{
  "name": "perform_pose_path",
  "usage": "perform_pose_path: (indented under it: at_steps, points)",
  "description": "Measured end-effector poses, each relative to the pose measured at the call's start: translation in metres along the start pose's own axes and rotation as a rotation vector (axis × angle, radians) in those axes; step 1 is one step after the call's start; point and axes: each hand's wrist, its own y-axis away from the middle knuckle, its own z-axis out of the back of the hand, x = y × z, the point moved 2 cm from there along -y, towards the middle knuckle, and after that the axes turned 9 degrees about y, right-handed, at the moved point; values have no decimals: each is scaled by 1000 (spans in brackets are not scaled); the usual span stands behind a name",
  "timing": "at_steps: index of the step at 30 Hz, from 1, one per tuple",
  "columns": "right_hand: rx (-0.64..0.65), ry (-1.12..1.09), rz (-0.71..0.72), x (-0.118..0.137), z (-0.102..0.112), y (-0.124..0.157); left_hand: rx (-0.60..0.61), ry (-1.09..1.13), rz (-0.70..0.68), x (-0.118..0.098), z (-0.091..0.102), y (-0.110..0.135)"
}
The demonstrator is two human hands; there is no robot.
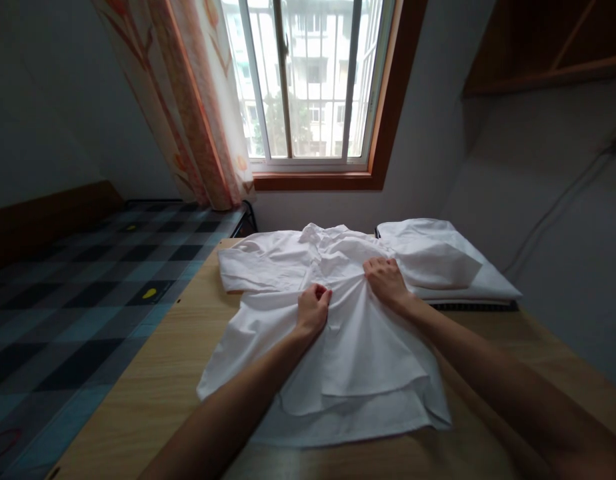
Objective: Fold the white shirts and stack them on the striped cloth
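A white short-sleeved shirt (358, 347) lies spread on a light wooden table (153, 393), collar toward the window. My left hand (313, 310) is closed, pinching the cloth near the shirt's middle front. My right hand (385, 280) is closed on the fabric a little farther up and to the right, bunching it into creases. Both forearms reach in from the bottom edge.
A folded stack of white cloth (453, 267) lies on a dark flat thing at the table's far right. A bed with a checked blue-and-black cover (73, 293) stands to the left. A window (308, 87) and a patterned curtain (188, 100) are ahead; a grey wall is at right.
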Motion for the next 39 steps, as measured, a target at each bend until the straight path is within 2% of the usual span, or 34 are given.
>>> perform_pose_path:
  at_steps: [2, 5, 8, 10, 14, 19, 23, 27, 35, 39]
  points:
    - [26, -79, -39, 8, 6, -7, -21, 47, 15, 2, -2, -1]
    - [7, -429, -54, 33, 10, -11, 2, 157, 42, 8, -2, -3]
    - [24, -836, -108, 60, 1, -8, 45, 239, 19, 12, 0, -2]
    - [15, -1010, -198, 72, -8, -5, 62, 262, -10, 13, 1, -2]
    - [-44, -1293, -255, 81, -23, 0, 74, 225, -55, 11, 2, -1]
    - [109, -1601, -239, 79, -34, 1, 135, 143, -129, 6, 3, 1]
    - [63, -1638, -198, 78, -36, 2, 139, 128, -118, 3, 4, 4]
    - [-36, -1522, -218, 81, -35, 5, 43, 146, -63, 4, 4, 3]
    - [-102, -1349, -296, 86, -26, 11, 24, 313, 33, 13, -2, -4]
    - [-100, -1304, -333, 88, -25, 12, 24, 289, -20, 9, -1, -2]
